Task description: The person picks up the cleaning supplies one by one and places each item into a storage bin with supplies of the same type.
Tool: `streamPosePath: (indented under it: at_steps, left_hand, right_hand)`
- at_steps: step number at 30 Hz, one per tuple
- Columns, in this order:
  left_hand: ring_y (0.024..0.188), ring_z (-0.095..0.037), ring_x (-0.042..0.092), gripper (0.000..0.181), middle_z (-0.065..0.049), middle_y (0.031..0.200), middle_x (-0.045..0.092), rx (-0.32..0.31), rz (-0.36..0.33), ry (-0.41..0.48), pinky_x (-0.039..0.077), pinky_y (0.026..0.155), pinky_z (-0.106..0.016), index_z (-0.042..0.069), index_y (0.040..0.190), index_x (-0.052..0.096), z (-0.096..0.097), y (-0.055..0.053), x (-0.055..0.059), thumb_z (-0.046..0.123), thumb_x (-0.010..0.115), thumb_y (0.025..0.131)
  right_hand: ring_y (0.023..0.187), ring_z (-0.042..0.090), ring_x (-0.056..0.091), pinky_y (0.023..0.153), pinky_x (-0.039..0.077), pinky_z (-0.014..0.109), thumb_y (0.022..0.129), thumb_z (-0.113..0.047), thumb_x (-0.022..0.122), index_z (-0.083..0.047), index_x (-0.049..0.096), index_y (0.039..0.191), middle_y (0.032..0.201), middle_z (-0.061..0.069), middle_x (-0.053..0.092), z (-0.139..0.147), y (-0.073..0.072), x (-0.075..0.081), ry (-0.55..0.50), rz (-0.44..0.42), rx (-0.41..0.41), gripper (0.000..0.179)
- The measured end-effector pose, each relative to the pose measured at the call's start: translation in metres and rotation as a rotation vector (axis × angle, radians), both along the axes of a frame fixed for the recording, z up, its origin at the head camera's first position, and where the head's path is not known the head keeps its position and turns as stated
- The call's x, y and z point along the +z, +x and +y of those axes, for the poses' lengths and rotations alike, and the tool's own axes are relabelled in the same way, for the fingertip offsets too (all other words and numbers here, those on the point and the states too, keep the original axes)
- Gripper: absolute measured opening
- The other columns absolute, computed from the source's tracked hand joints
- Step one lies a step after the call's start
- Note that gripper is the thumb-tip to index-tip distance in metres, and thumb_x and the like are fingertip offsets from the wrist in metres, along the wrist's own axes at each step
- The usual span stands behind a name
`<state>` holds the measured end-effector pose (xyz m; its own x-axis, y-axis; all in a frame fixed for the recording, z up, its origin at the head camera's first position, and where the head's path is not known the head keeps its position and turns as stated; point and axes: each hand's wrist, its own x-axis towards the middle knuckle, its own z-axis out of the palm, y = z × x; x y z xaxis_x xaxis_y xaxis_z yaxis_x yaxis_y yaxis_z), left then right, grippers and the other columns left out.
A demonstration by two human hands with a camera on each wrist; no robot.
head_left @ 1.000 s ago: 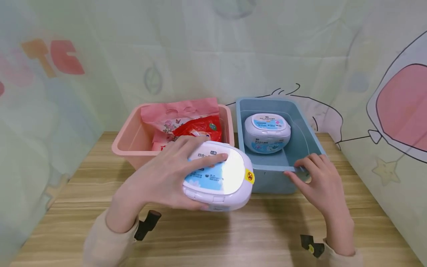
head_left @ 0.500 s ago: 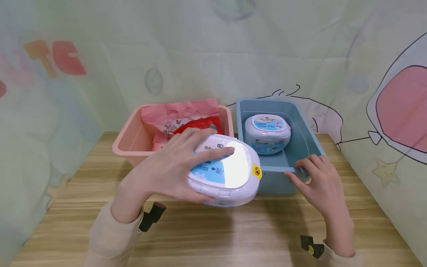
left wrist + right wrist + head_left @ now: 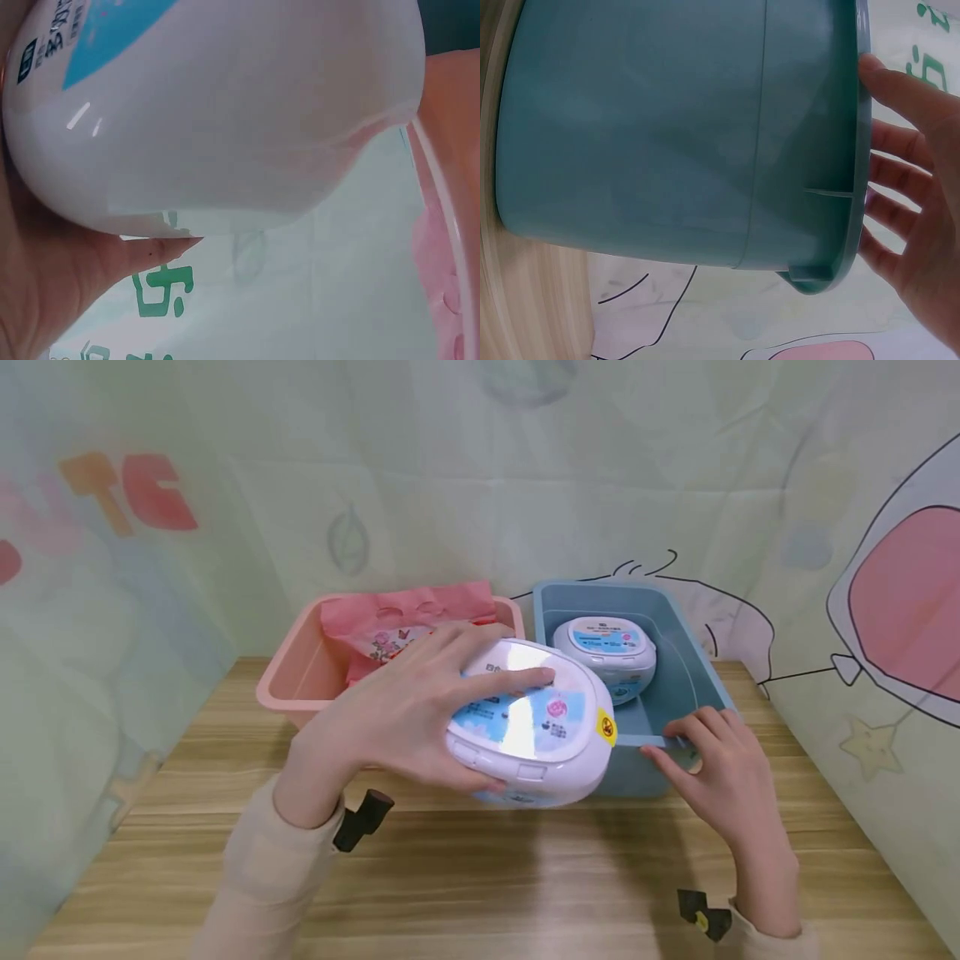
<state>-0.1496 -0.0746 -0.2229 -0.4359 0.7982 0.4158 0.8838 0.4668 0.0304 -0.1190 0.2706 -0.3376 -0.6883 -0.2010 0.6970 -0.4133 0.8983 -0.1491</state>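
My left hand (image 3: 405, 718) grips a white lidded plastic tub (image 3: 525, 768) with a blue-and-white label and a yellow sticker, thumb at its front and index finger stretched over the lid. The tub is tilted above the table, overlapping the near left corner of a blue bin (image 3: 637, 768). Its smooth white underside fills the left wrist view. At the bin's front right, my right hand (image 3: 720, 768) pinches the rim, thumb outside and fingertips over the edge. A similar white tub (image 3: 607, 639) stands upright inside the blue bin, partly hidden by the held one.
Left of the blue bin is a pink bin (image 3: 288, 693) holding a pink flowered bag (image 3: 408, 606); my left hand hides part of its contents. Both bins stand on a wooden table (image 3: 435, 877), with a printed cloth (image 3: 420, 485) hanging behind and at the sides.
My left hand has carried the tub right and slightly up, from before the pink bin toward the blue bin. The red packet is now mostly hidden. My right hand stays on the rim.
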Motion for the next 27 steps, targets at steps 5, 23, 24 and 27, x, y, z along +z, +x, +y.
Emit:
streamPosePath:
  at_steps: [5, 23, 24, 27]
  left_hand:
    - [0.129, -0.024, 0.04, 0.087, -0.009, 0.146, 0.04, -0.03, 0.027, 0.011, 0.04, 0.102, -0.042, 0.038, 0.142, 0.044, 0.006, -0.004, 0.007, 0.071, 0.07, 0.066]
    - [0.128, -0.022, 0.041, 0.084, -0.007, 0.143, 0.043, -0.052, 0.027, -0.009, 0.039, 0.104, -0.04, 0.04, 0.141, 0.044, 0.024, -0.021, 0.028, 0.071, 0.068, 0.067]
    - [0.129, -0.022, 0.041, 0.084, -0.008, 0.143, 0.043, -0.06, 0.03, -0.011, 0.039, 0.104, -0.04, 0.039, 0.141, 0.044, 0.025, -0.023, 0.029, 0.071, 0.068, 0.067]
    - [0.129, -0.023, 0.041, 0.084, -0.009, 0.144, 0.043, -0.087, 0.043, -0.013, 0.04, 0.103, -0.039, 0.037, 0.141, 0.045, 0.03, -0.028, 0.031, 0.07, 0.068, 0.067]
  right_hand:
    - [0.079, 0.022, 0.049, 0.07, 0.037, 0.035, 0.087, -0.07, 0.038, -0.005, 0.066, 0.086, 0.081, 0.007, 0.06, 0.0, 0.0, 0.0, -0.002, -0.009, -0.004, 0.071]
    - [0.079, 0.02, 0.048, 0.069, 0.037, 0.034, 0.087, -0.07, 0.038, -0.004, 0.066, 0.087, 0.081, 0.007, 0.06, 0.0, 0.001, 0.002, -0.009, -0.022, 0.001, 0.071]
    - [0.079, 0.02, 0.048, 0.069, 0.036, 0.034, 0.087, -0.07, 0.039, -0.004, 0.066, 0.087, 0.082, 0.007, 0.06, 0.0, 0.001, 0.002, -0.011, -0.022, 0.003, 0.071]
    - [0.078, 0.02, 0.048, 0.069, 0.036, 0.033, 0.087, -0.067, 0.044, -0.005, 0.066, 0.087, 0.082, 0.006, 0.061, 0.001, 0.001, 0.002, -0.01, -0.026, 0.002, 0.066]
